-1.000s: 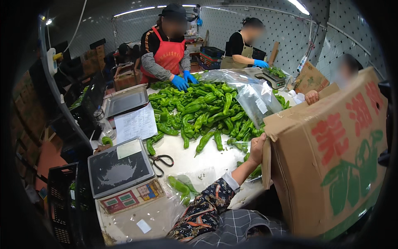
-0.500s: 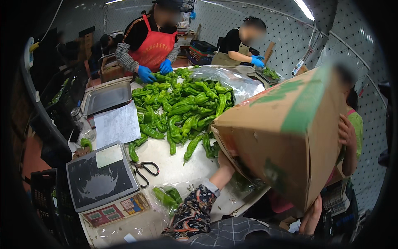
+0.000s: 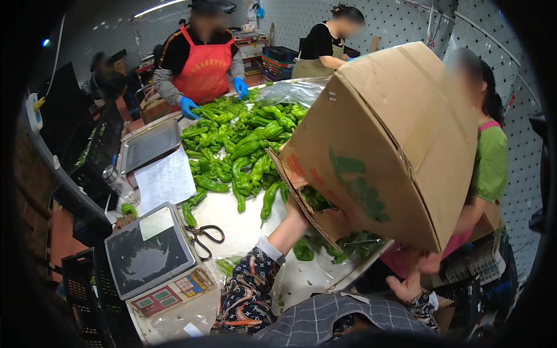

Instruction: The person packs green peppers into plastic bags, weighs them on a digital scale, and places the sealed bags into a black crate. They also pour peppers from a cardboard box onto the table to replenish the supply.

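A large brown cardboard box point(image 3: 383, 139) is tipped over the table with its open end facing down and left. Green peppers point(image 3: 342, 243) show at its opening, inside a clear plastic liner. My left hand point(image 3: 293, 219), on a patterned sleeve, grips the box's lower flap at the opening. My right hand point(image 3: 413, 279) is under the box's bottom corner, holding it up. A pile of long green peppers point(image 3: 238, 139) covers the white table point(image 3: 241, 223) beyond the box.
A person in a green shirt point(image 3: 490, 162) stands right behind the box. Two people with blue gloves work at the table's far side. A digital scale point(image 3: 148, 255), scissors point(image 3: 204, 236), a paper sheet point(image 3: 165, 180) and a metal tray point(image 3: 152, 145) lie to the left.
The box has been lifted from my right side, swung over the table and tipped further, so its opening now faces down toward the peppers. Both hands moved with it.
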Demonstrator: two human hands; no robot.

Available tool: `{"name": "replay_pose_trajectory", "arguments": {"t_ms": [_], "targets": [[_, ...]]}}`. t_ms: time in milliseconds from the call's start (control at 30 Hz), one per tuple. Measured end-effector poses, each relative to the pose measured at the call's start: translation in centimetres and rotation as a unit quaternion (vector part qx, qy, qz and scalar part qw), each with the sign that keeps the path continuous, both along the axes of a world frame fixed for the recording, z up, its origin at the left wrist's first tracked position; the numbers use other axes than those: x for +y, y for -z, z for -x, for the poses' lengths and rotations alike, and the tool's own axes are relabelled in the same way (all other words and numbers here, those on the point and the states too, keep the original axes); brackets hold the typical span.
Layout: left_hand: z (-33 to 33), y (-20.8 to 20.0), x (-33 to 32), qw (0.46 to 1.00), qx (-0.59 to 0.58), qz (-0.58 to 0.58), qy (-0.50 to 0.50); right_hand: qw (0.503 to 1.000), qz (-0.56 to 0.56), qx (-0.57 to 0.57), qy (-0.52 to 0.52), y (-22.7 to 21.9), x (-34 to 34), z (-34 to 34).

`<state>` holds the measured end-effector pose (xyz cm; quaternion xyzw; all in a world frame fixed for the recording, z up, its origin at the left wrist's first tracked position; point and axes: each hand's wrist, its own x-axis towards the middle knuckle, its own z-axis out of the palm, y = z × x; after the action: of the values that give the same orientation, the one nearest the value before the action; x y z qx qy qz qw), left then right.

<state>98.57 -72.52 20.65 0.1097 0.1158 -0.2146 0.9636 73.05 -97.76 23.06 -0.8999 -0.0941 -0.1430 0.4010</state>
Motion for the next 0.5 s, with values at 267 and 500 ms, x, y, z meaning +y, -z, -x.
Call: {"name": "replay_pose_trajectory", "arguments": {"t_ms": [267,500], "targets": [[0.7,-3.0,0.9,0.993,-0.039,-0.109,-0.033,0.92,-0.387,0.055,0.032,2.5,-2.9,-6.9],[-1.6,-3.5,2.5,0.967,-0.24,0.081,-0.012,0.934,-0.349,0.021,-0.076,2.3,1.5,-15.7]]}}
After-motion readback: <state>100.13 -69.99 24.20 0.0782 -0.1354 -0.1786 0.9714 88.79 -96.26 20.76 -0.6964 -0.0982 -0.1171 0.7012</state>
